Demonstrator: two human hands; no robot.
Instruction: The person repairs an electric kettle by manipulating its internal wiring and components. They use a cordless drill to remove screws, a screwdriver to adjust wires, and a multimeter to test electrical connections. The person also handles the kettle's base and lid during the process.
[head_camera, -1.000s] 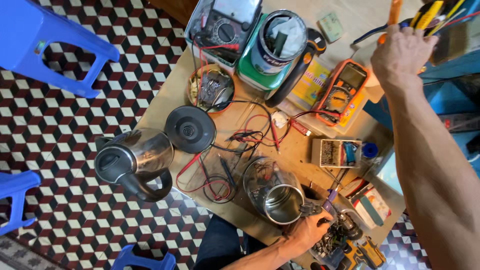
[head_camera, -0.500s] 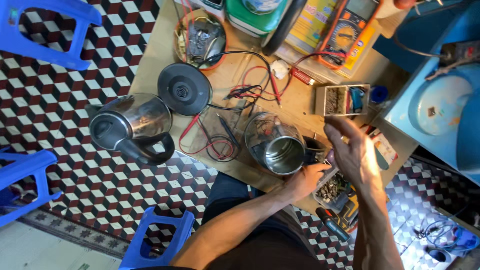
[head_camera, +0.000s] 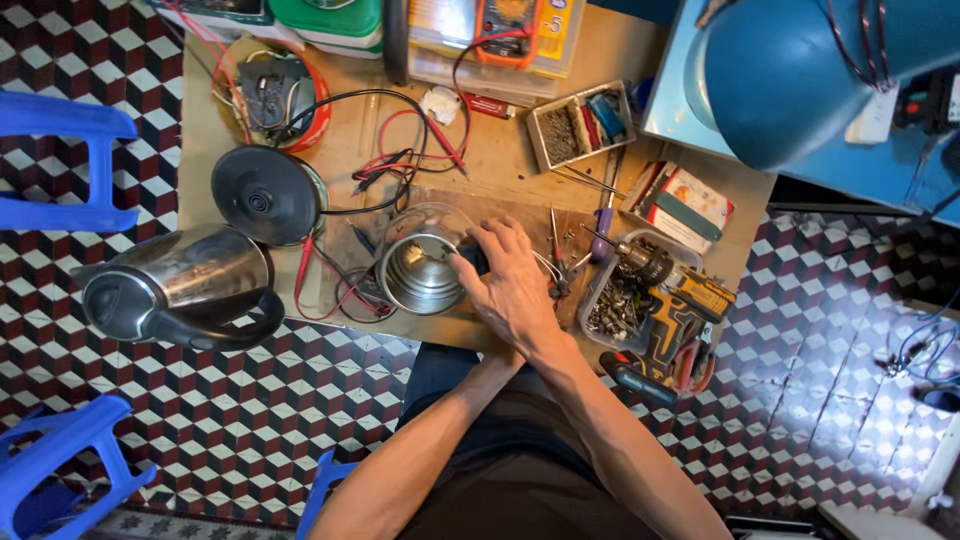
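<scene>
We see a wooden table (head_camera: 520, 170), cluttered and cut off at the top edge. A steel kettle (head_camera: 175, 285) overhangs its left edge, and a yellow drill (head_camera: 670, 310) lies at right. The open metal kettle body (head_camera: 420, 270) sits front-centre. Our right hand (head_camera: 510, 285) rests at its rim, grip unclear; our left hand is hidden beneath it.

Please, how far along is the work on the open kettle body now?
Done, it seems: the open kettle body stands stripped, with the black round base set apart. In hand: the right hand grips its side; the left hand is hidden beneath it. Left, probably: the other kettle lies whole on its side, and the drill lies unused beside the screw tray.
</scene>
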